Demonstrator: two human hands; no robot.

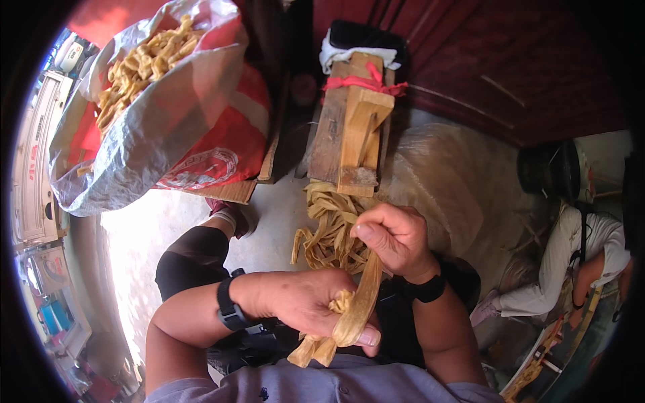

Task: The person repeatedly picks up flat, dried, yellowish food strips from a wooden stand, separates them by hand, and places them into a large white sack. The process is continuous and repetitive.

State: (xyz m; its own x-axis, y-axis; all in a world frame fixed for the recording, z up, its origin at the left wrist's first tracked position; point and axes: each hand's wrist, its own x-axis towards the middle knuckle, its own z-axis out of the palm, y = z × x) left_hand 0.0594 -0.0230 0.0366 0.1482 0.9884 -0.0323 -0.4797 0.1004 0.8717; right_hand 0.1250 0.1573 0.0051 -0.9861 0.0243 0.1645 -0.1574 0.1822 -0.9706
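My left hand (312,307) is closed around a folded bundle of tan, flat strips (315,347), with one wide strip (367,297) looped over its thumb. That strip runs up to my right hand (395,239), which pinches it between thumb and fingers. Behind my hands lies a tangled heap of similar strips (327,226), below the end of a wooden bench (327,136). A wooden block piece (370,136) with an upright brace is fixed on the bench, and a red cloth tie (363,85) wraps around it. What the strips are made of cannot be told.
A large woven plastic sack (166,116) filled with knotted tan pieces (146,60) stands at the upper left on cardboard (227,190). Clear plastic sheeting (438,181) lies right of the bench. A black bucket (549,169) and a seated person (564,262) are at the right.
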